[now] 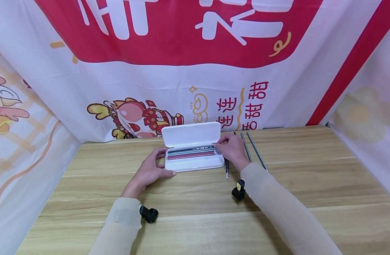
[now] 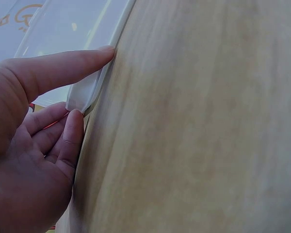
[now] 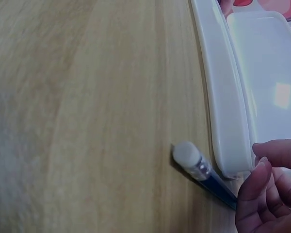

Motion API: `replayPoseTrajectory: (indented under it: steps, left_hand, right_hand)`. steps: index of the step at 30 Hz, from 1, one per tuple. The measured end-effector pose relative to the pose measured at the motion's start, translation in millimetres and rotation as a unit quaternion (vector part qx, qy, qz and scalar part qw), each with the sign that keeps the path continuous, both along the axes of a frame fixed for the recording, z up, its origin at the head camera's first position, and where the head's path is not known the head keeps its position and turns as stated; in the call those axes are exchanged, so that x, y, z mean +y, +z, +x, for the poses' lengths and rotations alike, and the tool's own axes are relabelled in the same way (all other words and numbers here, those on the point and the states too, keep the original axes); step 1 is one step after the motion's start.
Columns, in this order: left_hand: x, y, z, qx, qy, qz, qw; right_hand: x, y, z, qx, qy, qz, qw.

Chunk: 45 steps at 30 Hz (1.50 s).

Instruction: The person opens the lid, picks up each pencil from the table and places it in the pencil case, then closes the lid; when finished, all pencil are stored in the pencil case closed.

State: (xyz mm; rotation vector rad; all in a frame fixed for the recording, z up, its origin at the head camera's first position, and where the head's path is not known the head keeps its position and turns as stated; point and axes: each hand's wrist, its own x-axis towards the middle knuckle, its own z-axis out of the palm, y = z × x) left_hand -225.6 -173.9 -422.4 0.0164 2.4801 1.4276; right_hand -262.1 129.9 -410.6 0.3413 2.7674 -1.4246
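A white pencil case (image 1: 195, 164) lies on the table with its lid (image 1: 191, 135) raised. Several pencils (image 1: 191, 153), red, teal and dark, lie lengthwise inside it. My left hand (image 1: 149, 170) grips the case's left end, thumb along the front edge and fingers at the side. At the right end, my right hand (image 1: 233, 150) pinches the end of a dark patterned pencil (image 1: 202, 147) in the case; its fingertips partly hide that end. Under the right hand, a dark pencil with a white eraser (image 3: 186, 154) lies beside the case, partly covered.
Two greenish pencils (image 1: 258, 152) lie on the wooden table (image 1: 188, 219) to the right of my right hand, partly behind the forearm. A printed cloth (image 1: 169, 81) hangs behind the table's back edge, with more cloth at both sides.
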Motion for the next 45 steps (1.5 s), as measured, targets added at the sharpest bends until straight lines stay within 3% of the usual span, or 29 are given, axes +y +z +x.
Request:
replayPoseTrajectory:
  steps: [16, 24, 36, 45]
  left_hand:
    - [0.7, 0.3, 0.3, 0.003, 0.002, 0.000, 1.0000]
    - [0.5, 0.1, 0.8, 0.005, 0.000, -0.001, 1.0000]
    - [0.5, 0.4, 0.0, 0.001, 0.001, 0.003, 1.0000]
    - [-0.2, 1.6, 0.7, 0.000, 0.000, 0.000, 1.0000]
  right_hand:
    - [-7, 3.2, 2.3, 0.009, -0.013, 0.037, 0.9992]
    - [7, 1.5, 5.4, 0.026, 0.025, -0.009, 0.9993]
    - [47, 32.5, 29.6, 0.007, 0.033, -0.056, 0.9979]
    - [88, 38.9, 61.3, 0.018, 0.039, -0.033, 0.9985]
